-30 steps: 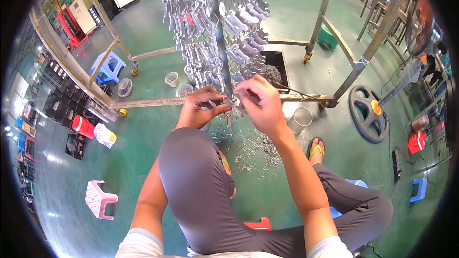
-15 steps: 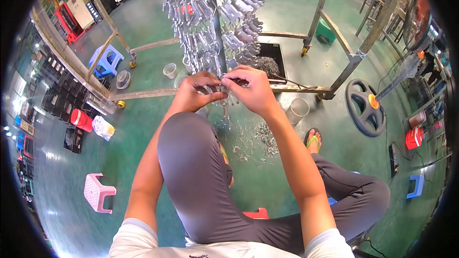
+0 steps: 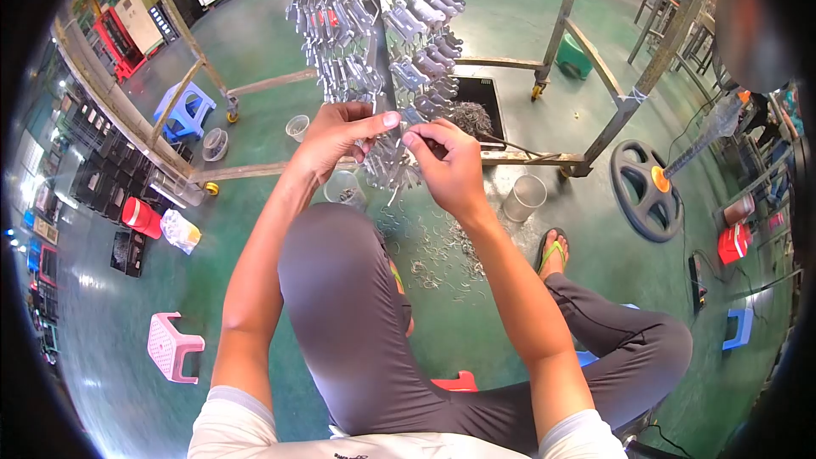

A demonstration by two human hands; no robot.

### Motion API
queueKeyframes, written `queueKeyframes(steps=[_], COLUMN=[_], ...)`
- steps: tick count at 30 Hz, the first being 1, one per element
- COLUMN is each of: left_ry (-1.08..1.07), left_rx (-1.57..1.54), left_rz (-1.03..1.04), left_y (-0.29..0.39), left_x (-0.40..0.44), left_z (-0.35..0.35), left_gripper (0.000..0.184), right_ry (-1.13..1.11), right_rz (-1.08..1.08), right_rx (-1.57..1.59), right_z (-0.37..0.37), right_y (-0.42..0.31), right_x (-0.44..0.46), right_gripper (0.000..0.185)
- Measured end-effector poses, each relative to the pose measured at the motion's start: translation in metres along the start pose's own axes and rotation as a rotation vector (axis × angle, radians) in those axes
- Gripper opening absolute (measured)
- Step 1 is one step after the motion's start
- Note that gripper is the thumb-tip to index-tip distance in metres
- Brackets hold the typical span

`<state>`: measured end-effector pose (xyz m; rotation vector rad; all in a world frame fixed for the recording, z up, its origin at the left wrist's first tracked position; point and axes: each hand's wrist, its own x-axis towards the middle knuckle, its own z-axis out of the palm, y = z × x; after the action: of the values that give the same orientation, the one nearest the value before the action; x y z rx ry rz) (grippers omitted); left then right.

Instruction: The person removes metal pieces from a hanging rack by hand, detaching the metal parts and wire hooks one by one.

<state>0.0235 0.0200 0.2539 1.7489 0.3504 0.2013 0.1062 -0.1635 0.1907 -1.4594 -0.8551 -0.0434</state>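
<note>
My left hand (image 3: 336,143), right hand (image 3: 455,170) among metal parts (image 3: 410,24); grip closure unclear. Risk: one drops to floor (image 3: 467,340) if others snag.

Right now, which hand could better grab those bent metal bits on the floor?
Probably the right hand: the bent metal bits lie nearer it. The left hand is farther away, past the raised knee.

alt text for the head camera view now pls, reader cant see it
A person's left hand and right hand are close together at hanging strands of silvery metal parts. Small curved metal pieces lie scattered on the green floor below; a pink stool is at picture left.
</note>
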Motion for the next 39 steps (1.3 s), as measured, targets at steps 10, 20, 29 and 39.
queueKeyframes(steps=[10,20,29,39], left_ry=[-0.332,-0.234,-0.053,-0.131], left_rx=[0.047,0.119,0.127,0.031], left_rz=[0.002,-0.068,-0.179,-0.179], left_y=[-0.035,-0.078,-0.074,-0.061], left_x=[-0.004,-0.001,-0.032,-0.035], left_z=[0.013,0.018,-0.022,-0.013], left_gripper=[0.044,0.059,0.064,0.056], right_ry=[-0.32,-0.551,-0.433,-0.297], right_rz=[0.021,0.211,0.183,0.174], right_rx=[-0.159,-0.752,-0.413,0.073], right_z=[-0.029,-0.037,-0.014,-0.005], right_y=[-0.028,-0.049,0.01,0.0], right_x=[0.018,0.015,0.0,0.001], right_gripper=[0.017,0.016,0.027,0.022])
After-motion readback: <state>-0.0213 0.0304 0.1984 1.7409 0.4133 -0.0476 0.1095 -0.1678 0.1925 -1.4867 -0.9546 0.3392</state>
